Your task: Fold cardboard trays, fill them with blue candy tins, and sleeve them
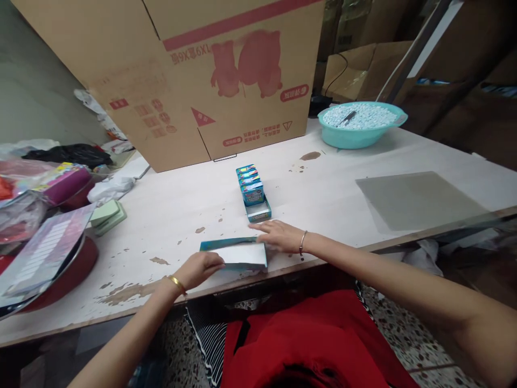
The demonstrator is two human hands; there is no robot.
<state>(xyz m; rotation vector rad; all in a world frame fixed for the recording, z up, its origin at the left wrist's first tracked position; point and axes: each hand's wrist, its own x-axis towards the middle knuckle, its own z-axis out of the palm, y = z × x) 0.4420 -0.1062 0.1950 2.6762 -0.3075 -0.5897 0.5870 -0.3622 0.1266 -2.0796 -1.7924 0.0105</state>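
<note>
A blue open-topped cardboard box (242, 254) with a white inside lies near the table's front edge. My left hand (202, 268) is closed on its left end, thumb and fingers together at the near corner. My right hand (281, 235) is at the box's right end, fingers stretched out to the left above it; whether it touches the box I cannot tell. Just beyond those fingertips sits a similar blue tray (258, 215). Several small blue packets (252, 189) stand in a row in and behind it, while the tray's near end shows bare white.
A large brown carton (242, 118) stands at the back. To its right is a turquoise basin (349, 139) full of small pale pieces, with a dark tool on top. A translucent sheet (420, 199) lies at the right. A red bowl (83, 269) and a pale green object (109, 217) are at the left.
</note>
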